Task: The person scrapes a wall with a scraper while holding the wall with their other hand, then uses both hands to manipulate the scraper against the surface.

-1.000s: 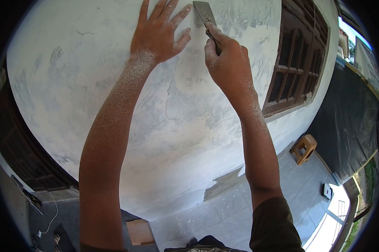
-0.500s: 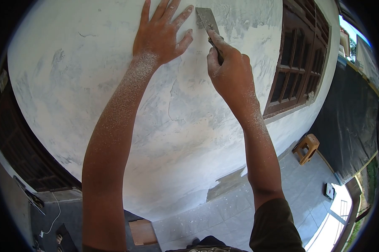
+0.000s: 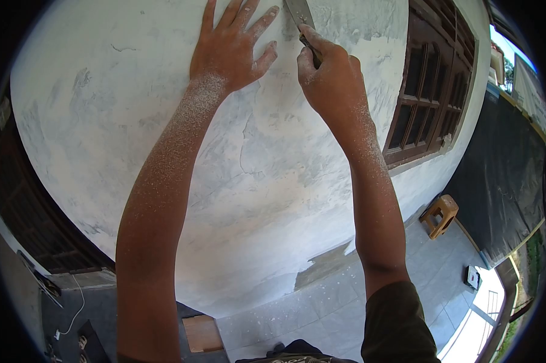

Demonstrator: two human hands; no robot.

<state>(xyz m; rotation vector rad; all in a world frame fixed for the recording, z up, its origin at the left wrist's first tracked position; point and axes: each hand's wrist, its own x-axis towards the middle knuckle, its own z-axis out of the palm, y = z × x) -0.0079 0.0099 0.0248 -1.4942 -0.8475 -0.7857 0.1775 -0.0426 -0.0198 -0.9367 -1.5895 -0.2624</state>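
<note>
A white plastered wall (image 3: 236, 199) with grey patches and fine cracks fills the middle of the head view. Spread flat on its upper part is my left hand (image 3: 229, 51), fingers apart, holding nothing. White dust coats the wrist and forearm. My right hand (image 3: 333, 75) is wrapped round the dark handle of a putty knife (image 3: 299, 13), index finger stretched along it toward the blade. The flat metal blade points up against the wall, just right of my left fingertips, and its far end is cut off by the top of the frame.
A brown wooden window (image 3: 429, 88) is set in the wall at right. A yellowish stool (image 3: 440, 213) stands on the tiled floor (image 3: 321, 314), which has white crumbs on it. At lower left are a white cable (image 3: 78, 308) and a brown board (image 3: 202, 334).
The putty knife has shifted upward along the wall, with its blade now partly out of frame. My right hand rose slightly with it; my left hand stays in place.
</note>
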